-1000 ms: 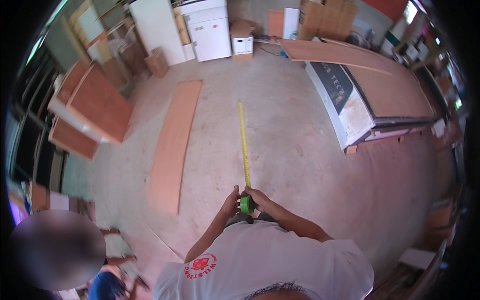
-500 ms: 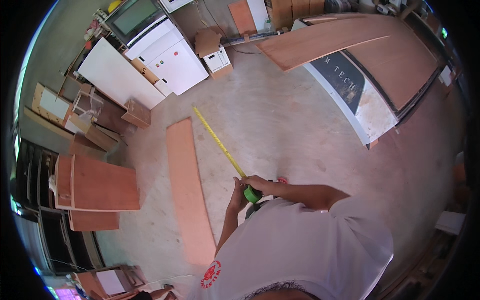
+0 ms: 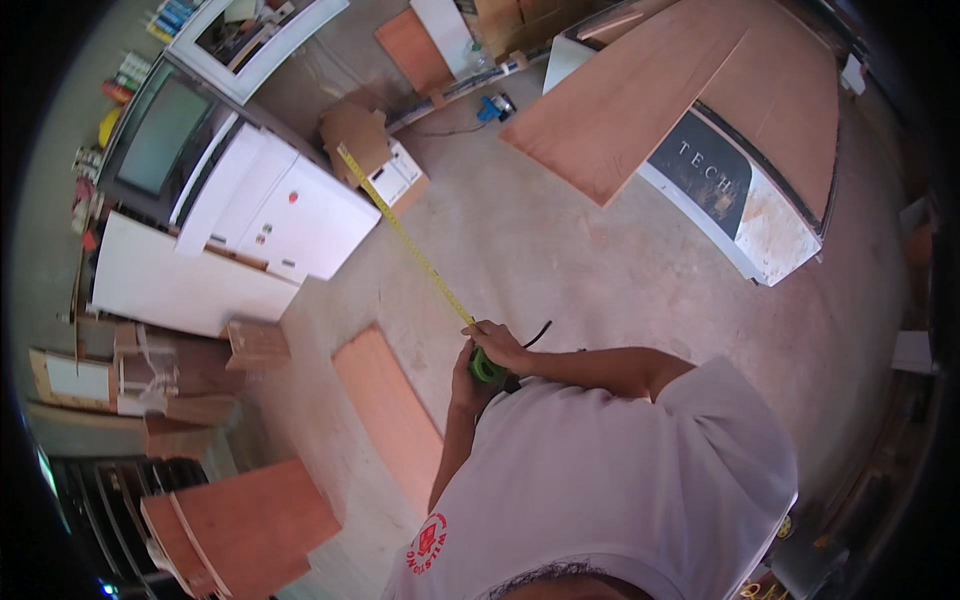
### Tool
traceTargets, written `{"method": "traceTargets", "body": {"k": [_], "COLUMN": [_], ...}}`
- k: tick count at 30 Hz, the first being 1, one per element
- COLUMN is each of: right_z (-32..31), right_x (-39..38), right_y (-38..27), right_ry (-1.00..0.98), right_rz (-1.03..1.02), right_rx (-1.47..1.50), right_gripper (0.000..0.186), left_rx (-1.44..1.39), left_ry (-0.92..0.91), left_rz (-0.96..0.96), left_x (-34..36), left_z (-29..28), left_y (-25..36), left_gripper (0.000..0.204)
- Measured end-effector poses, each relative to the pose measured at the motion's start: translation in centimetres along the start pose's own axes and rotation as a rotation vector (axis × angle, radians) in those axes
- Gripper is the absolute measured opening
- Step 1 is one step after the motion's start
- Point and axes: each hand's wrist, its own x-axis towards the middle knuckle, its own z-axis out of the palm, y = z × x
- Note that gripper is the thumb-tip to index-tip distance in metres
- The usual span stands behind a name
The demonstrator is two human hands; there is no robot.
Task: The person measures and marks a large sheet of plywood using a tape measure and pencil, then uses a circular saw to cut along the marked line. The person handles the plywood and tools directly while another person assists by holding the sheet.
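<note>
Held in front of my body is a green tape measure (image 3: 487, 367) with a long yellow blade (image 3: 410, 243) drawn out. The blade points away to the far left, its tip over a brown cardboard box. My left hand (image 3: 466, 378) is wrapped round the case from the left side. At the mouth of the case, my right hand (image 3: 499, 345) is closed on the blade. A long reddish plywood strip (image 3: 385, 400) lies on the floor to the left of my hands, touching neither.
White cabinet (image 3: 290, 215) and open cardboard box (image 3: 355, 140) stand at the far left. A large plywood sheet (image 3: 610, 130) juts over a dark panel (image 3: 695, 170) at the far right. Brown boards (image 3: 250, 525) stand at the near left. A blue tool (image 3: 494, 108) lies by the back wall.
My view has turned, so the room's things appear shifted. The tape blade's tip now appears over the cardboard box rather than bare floor. Both hands still hold the tape measure.
</note>
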Motion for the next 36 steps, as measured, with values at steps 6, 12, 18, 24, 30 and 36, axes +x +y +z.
{"method": "traceTargets", "body": {"k": [6, 12, 18, 24, 30, 36], "right_z": [-1.6, -13.3, -22.2, -25.8, -24.9, -20.7], "right_x": [16.0, 31.7, 40.6, 43.6, 46.4, 43.7], "right_y": [-6.8, -10.8, -12.5, -11.3, -8.2, -4.8], "right_ry": [0.506, 0.739, 0.890, 1.068, 1.523, 1.989], "right_rz": [-0.297, -0.185, -0.003, 0.171, 0.157, -0.206], "right_rx": [-0.329, -0.023, 0.248, 0.576, 0.971, 1.310], "right_gripper": [0.031, 0.033, 0.051, 0.052, 0.050, 0.047], "left_rx": [0.460, 0.992, 1.433, 1.886, 2.284, 2.536], "left_ry": [-0.092, -0.072, -0.096, -0.258, -0.836, -1.237], "left_rz": [-0.119, -0.261, -0.113, -0.204, 0.088, 0.429], "left_x": [11.5, 25.9, 39.1, 53.1, 70.7, 82.6], "left_z": [2.7, 2.5, 2.4, 5.7, 14.6, 28.4], "left_y": [17.0, 26.8, 35.8, 45.4, 53.4, 57.5], "left_gripper": [0.049, 0.047, 0.041, 0.040, 0.038, 0.026]}}
